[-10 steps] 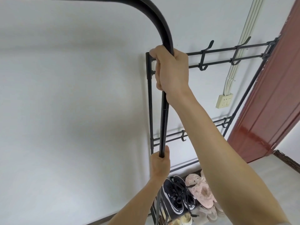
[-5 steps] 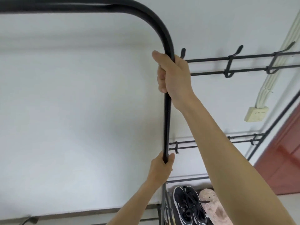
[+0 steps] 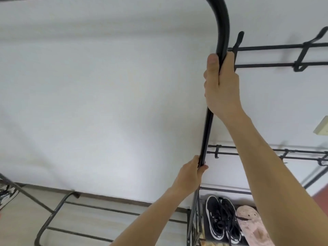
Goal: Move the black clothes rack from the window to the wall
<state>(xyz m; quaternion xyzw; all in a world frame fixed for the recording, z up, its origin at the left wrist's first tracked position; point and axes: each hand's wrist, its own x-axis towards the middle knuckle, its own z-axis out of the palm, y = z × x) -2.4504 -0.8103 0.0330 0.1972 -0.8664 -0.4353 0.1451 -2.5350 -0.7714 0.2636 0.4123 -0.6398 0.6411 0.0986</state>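
Observation:
The black clothes rack (image 3: pixel 207 128) fills the view: a thick tube that curves over at the top and runs down as an upright post, with its low base bars (image 3: pixel 53 213) on the floor at lower left. My right hand (image 3: pixel 221 84) is closed around the post just below the curve. My left hand (image 3: pixel 190 174) grips the same post lower down. The rack stands close in front of the white wall (image 3: pixel 106 103).
A second black rack with hooks (image 3: pixel 300 63) stands against the wall to the right, black sneakers (image 3: pixel 221 219) and a pink slipper (image 3: pixel 252 226) on its bottom shelf. A wall socket (image 3: pixel 322 128) sits at the right edge. Dark skirting (image 3: pixel 124 199) meets the pale floor.
The view has swung left and down: the red door has left the frame and the rack's base bars and floor now show. Both hands have kept their grip on the post.

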